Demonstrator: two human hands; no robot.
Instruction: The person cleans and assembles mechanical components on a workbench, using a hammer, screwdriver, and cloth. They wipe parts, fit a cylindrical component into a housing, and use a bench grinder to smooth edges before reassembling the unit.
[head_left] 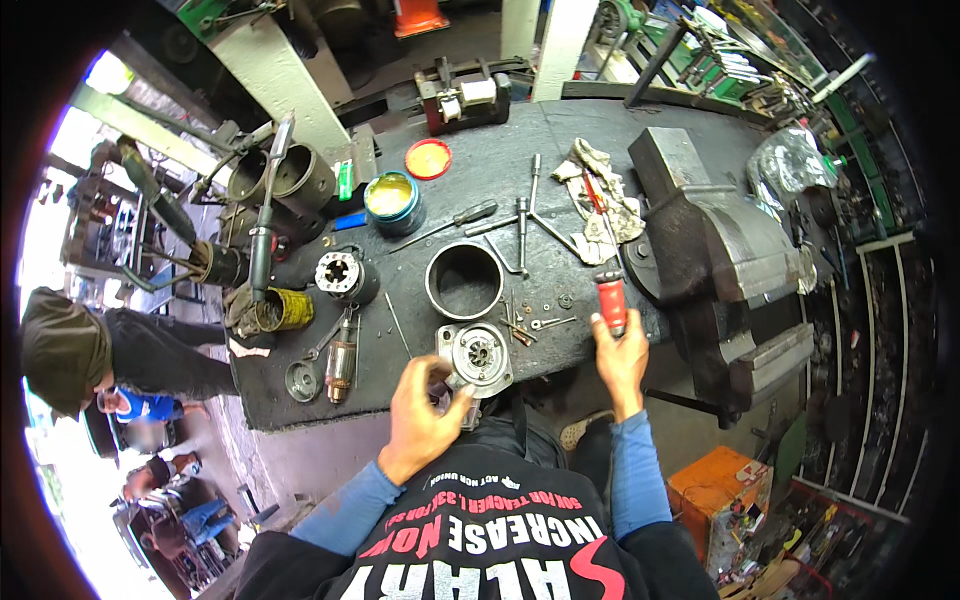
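The left hand's [425, 415] fingers curl against the metal housing [481, 356] at the near edge of the bench [400, 275]; whether they clamp, I cannot tell. Its round face points upward. Rightward, the right hand [622, 358] is clamped on a red handle [611, 298], long axis running near-far.

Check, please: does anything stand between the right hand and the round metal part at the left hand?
Only small metal bits lie on the table between the right hand and the round part; nothing taller shows.

black printed shirt [482, 505], blue sleeves [637, 476]
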